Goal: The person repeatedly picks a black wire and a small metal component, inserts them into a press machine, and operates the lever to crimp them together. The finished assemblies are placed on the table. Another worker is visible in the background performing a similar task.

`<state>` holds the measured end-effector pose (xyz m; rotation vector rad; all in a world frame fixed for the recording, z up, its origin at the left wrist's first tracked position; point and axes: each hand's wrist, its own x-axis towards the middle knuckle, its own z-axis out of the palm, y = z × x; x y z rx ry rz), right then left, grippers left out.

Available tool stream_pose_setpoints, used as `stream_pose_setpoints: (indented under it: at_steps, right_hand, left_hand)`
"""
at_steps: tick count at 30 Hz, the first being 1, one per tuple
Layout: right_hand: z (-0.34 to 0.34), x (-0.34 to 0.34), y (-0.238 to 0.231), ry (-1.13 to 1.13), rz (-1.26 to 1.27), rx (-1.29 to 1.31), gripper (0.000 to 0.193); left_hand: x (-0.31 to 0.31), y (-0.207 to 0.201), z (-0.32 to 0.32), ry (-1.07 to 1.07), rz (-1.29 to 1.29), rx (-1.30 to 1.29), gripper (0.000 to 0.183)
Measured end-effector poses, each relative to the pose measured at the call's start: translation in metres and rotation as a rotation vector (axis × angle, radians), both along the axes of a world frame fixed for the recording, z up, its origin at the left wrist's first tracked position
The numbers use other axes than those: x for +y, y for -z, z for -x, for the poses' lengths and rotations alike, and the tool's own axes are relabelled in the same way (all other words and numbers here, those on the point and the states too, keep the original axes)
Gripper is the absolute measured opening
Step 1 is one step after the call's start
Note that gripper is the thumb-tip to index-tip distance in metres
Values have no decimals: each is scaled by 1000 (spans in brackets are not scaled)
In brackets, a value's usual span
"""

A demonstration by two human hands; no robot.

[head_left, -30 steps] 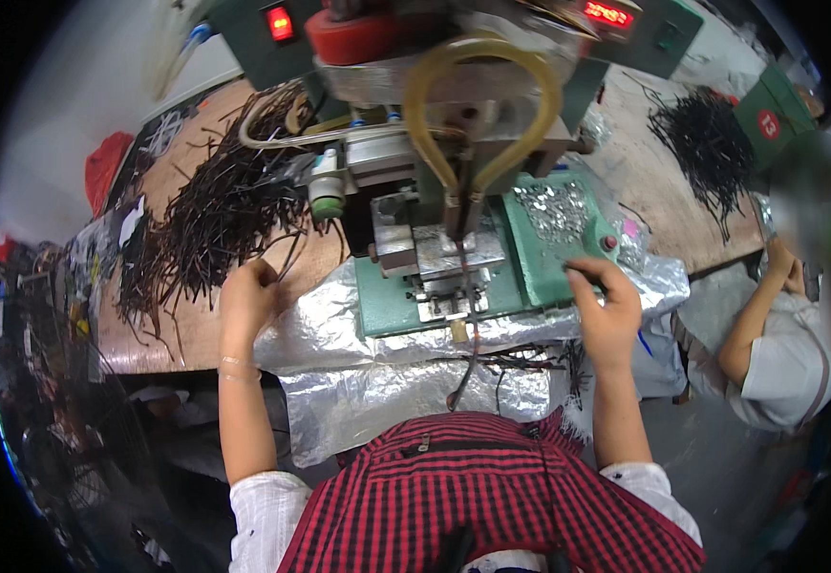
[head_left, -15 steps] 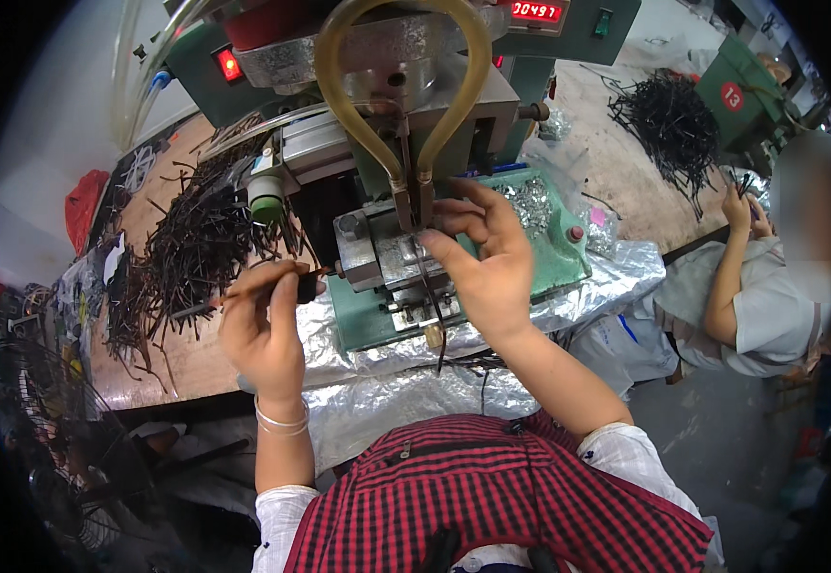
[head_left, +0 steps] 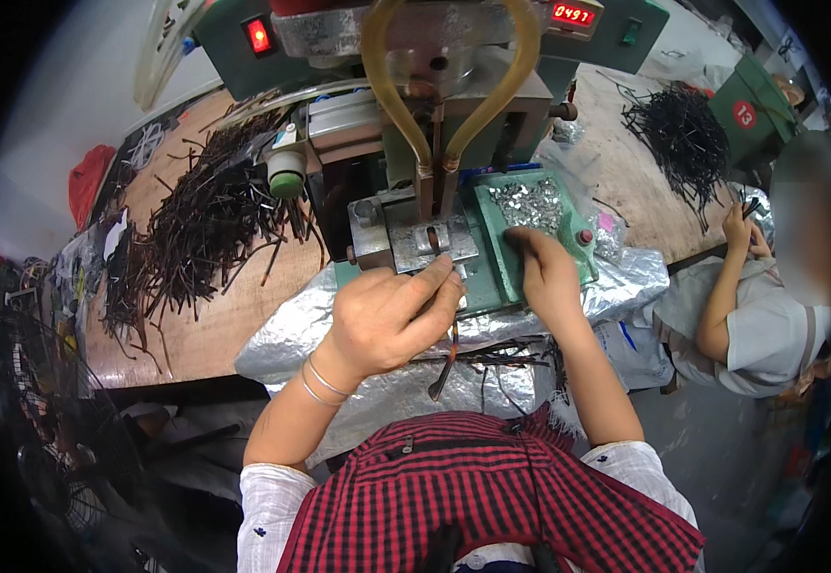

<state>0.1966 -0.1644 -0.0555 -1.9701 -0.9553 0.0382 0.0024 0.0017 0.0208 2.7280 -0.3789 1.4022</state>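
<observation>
My left hand [head_left: 387,320] is closed in a pinch at the front of a metal fixture [head_left: 406,239] on the bench press. A thin black cable [head_left: 445,371] with an orange-brown stretch hangs below its fingertips; its upper end is hidden by the fingers. Over the near part of a green tray [head_left: 492,250] is my right hand [head_left: 551,277], fingers slightly bent and apart, with nothing visible in them. Small shiny metal pieces [head_left: 532,202] lie in that tray, just beyond the right fingertips. Above the fixture stand the press's two upright metal bars [head_left: 433,191].
A big heap of black cables [head_left: 210,210] covers the bench at left. Another cable pile [head_left: 678,134] lies at far right, near a seated co-worker [head_left: 769,286]. Silver foil [head_left: 291,320] covers the bench's front edge. A yellowish hose loop [head_left: 377,76] hangs over the fixture.
My left hand has moved right, from beside the fixture to its front. My right hand has left the fixture and gone right to the green tray. The view has shifted slightly.
</observation>
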Motion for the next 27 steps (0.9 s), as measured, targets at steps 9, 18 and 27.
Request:
stream_pose_setpoints:
  at_steps: [9, 18, 27]
  right_hand:
    - [-32, -20, 9, 175, -240, -2, 22]
    - [-1, -9, 10, 207, 167, -362, 13]
    - [1, -6, 13, 257, 160, -430, 8]
  left_hand:
    - [6, 6, -6, 0, -18, -73, 19]
    - [-16, 17, 14, -55, 289, 39, 42]
    - [47, 4, 90, -624, 392, -213, 19]
